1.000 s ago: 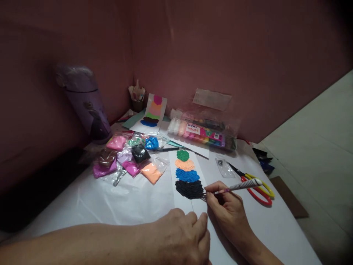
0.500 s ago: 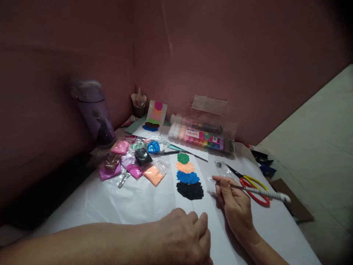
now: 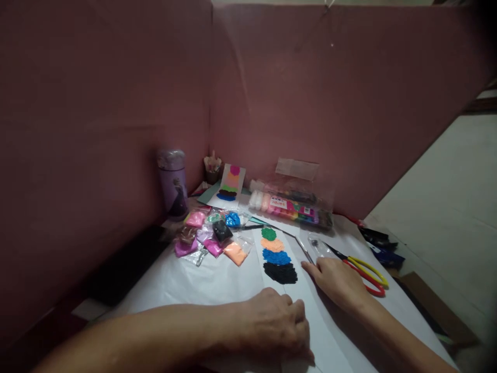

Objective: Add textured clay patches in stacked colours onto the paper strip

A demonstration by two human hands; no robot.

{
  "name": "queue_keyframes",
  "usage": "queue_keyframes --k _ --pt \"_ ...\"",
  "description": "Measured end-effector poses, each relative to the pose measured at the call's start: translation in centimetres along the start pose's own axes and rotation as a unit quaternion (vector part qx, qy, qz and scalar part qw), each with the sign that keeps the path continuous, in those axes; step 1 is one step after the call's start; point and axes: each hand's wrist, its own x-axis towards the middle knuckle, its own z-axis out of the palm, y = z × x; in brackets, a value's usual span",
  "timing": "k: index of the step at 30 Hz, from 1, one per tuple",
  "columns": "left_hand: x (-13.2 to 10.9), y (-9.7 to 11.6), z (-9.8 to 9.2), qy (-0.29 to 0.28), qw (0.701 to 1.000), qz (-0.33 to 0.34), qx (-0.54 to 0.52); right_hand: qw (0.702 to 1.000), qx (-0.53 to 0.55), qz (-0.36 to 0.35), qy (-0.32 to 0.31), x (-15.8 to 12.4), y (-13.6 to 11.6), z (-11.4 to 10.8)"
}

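My left hand [image 3: 281, 324] rests curled on the lower part of a white paper strip [image 3: 306, 305]; its fingertips are tucked under, so whatever they may hold is hidden. Textured clay layers run down the strip: green [image 3: 268, 234], peach [image 3: 272, 244], blue [image 3: 277, 257] and black [image 3: 280, 273]. To the right of them, my right hand [image 3: 336, 280] is palm down with closed fingers at the lower end of a thin silvery tool [image 3: 305, 250]. The tool's handle is out of sight beneath the hand. Scissors with red and yellow handles [image 3: 375, 280] lie just beyond that hand.
Several small bags of coloured clay [image 3: 235, 254] lie at left. Behind are a clear pack of clay [image 3: 291, 207], a card with coloured bands [image 3: 232, 181], a cup of sticks [image 3: 212, 168] and a purple bottle [image 3: 173, 186]. Pink walls [image 3: 287, 93] close off the back and left.
My right hand has turned palm down, and the striped tool handle that stuck out to the right no longer shows. The view has tilted upward. My left hand remains curled on the strip.
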Motion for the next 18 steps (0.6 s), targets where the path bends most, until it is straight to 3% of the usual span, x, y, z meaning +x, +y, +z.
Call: queue_keyframes --k 4,7,9,11,12,15,17,18 --pt "-0.5 0.2 -2.4 -0.016 0.998 0.024 -0.054 0.999 -0.016 -0.036 -0.01 -0.9 -0.4 -1.3" --pt "-0.3 0.2 -4.1 -0.068 0.995 0.021 -0.073 0.997 -0.041 -0.062 -0.009 -0.9 -0.9 -2.5" --pt "-0.1 -0.3 -5.1 -0.029 0.997 -0.018 -0.069 0.995 -0.058 -0.079 0.01 -0.7 -1.5 -3.3" --pt "-0.3 -1.5 -6.3 0.075 0.991 -0.093 -0.067 0.993 -0.063 -0.093 0.031 -0.4 -2.2 -4.2" --pt "-0.8 -2.3 -6.9 0.16 0.97 -0.174 -0.064 0.992 -0.063 -0.098 0.039 -0.2 -2.5 -4.7" --pt "-3.6 -6.0 -8.9 0.4 0.843 -0.36 -0.02 0.992 -0.041 -0.108 0.055 0.0 -3.5 -6.0" --pt "-6.1 -8.8 -9.8 0.482 0.749 -0.448 0.077 0.99 -0.015 -0.119 0.071 0.0 -4.2 -6.9" --pt "-7.4 -10.1 -10.0 0.495 0.703 -0.5 0.1 0.989 -0.003 -0.121 0.083 0.1 -4.7 -7.4"
